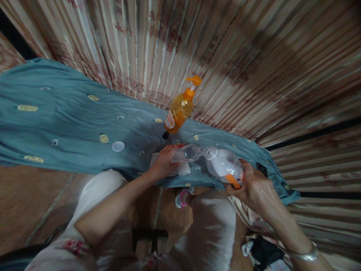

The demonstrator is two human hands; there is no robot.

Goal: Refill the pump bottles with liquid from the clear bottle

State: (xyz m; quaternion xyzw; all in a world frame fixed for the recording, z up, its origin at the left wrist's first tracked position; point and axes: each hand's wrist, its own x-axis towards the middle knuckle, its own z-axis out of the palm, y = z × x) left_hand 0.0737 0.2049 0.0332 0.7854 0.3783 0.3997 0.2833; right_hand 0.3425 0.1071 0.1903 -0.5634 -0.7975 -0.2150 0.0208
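My left hand (166, 160) is closed around a small clear bottle (192, 153), which lies on its side with its neck pointing right. My right hand (249, 184) grips a larger clear bottle (225, 164) with an orange patch on its side, tilted with its mouth to the left. The two mouths meet or nearly meet; whether they touch I cannot tell. A white lace-edged cloth or tissue (183, 169) lies beneath my left hand. Just beyond that hand stands a pump bottle (180, 113) of orange liquid, with a small black cap (165, 135) at its foot.
A round white lid (118, 146) rests on the teal pineapple-print cloth (70, 124) covering the narrow table. Pleated patterned curtains (126, 49) hang right behind it. Near my right wrist is a dark flat object (262, 169). Bags and dark cloth (265, 252) sit low at the right.
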